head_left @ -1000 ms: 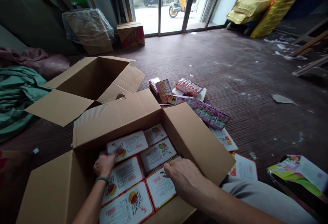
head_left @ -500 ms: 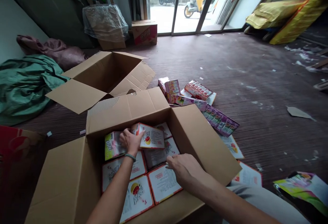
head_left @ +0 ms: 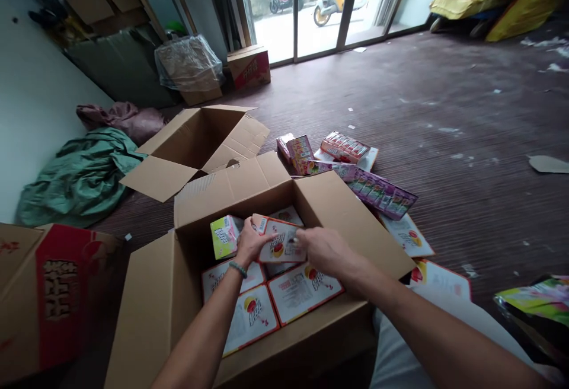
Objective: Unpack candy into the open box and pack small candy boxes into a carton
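A large open cardboard carton sits on the floor in front of me, packed with white product boxes edged in red. My left hand, with a green bracelet at the wrist, is closed on one such box and holds it tilted above the others. My right hand touches the right end of that same box, fingers curled on its edge. A green-fronted box stands on edge just left of my left hand.
An empty open carton lies behind. Pink and purple packs and flat white cards are strewn on the floor to the right. A red carton is at the left, green cloth beyond it, glass doors at the back.
My left hand pulled one box up out of the packed layer and raised it. My right hand moved from the lower boxes up to that box. The view shifted right.
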